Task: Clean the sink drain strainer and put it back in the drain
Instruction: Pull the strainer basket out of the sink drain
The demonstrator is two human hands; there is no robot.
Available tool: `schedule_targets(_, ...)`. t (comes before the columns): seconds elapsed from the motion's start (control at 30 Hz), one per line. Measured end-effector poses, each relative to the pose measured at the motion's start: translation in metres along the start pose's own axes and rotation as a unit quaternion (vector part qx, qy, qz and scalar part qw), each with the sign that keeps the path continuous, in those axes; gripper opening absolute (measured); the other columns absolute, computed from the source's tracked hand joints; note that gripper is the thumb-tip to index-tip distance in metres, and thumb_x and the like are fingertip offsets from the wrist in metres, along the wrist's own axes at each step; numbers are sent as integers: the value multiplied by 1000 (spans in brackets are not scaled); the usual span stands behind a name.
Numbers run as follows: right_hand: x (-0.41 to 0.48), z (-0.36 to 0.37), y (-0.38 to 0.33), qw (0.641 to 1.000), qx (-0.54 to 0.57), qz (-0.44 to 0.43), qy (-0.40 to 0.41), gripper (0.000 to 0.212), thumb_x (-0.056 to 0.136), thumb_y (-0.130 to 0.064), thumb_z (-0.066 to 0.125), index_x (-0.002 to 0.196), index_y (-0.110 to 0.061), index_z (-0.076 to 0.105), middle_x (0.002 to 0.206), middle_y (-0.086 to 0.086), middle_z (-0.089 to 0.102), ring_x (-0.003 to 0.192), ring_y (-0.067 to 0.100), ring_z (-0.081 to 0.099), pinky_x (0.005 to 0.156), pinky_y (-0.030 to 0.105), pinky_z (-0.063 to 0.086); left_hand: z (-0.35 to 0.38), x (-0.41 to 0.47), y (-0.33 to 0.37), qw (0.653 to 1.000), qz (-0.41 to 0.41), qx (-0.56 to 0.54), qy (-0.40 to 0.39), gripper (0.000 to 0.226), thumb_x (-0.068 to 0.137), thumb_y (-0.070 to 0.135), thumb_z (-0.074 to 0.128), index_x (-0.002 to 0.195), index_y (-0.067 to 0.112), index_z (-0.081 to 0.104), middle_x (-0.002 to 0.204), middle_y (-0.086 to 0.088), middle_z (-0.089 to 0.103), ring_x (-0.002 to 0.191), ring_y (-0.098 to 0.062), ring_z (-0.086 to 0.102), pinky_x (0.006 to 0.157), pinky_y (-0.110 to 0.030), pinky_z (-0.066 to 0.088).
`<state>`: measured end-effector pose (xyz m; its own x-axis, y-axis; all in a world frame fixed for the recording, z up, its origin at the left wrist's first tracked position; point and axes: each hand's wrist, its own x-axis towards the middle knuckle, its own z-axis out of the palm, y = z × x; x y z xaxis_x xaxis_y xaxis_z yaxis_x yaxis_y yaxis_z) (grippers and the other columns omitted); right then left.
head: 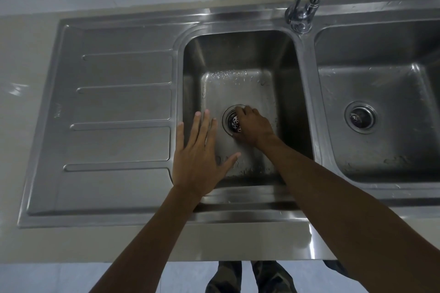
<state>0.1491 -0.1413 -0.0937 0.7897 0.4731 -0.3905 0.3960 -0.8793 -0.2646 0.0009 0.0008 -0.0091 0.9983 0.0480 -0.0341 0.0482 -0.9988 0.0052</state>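
Observation:
The perforated metal drain strainer sits in the drain at the bottom of the left steel basin. My right hand reaches down into the basin and covers the strainer's right side, fingers curled on it. My left hand hovers flat over the basin's left rim with the fingers spread and nothing in it. Water drops lie on the basin floor.
A ribbed steel drainboard lies to the left. The right basin has its own strainer in place. A chrome tap with lever stands behind the divider. Beige counter surrounds the sink; my legs show below.

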Motion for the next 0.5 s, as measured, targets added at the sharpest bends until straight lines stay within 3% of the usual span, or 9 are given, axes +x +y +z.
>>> schedule_targets(0.5, 12, -28, 6, 997, -1, -44, -67, 94, 66, -34, 90, 145, -17, 42, 132, 16, 51, 117, 36, 56, 94, 41, 52, -5, -1, 1, 1000, 6, -5, -7, 96, 93, 84, 22, 162, 17, 24, 171, -10, 12, 159, -26, 4, 125, -57, 6)
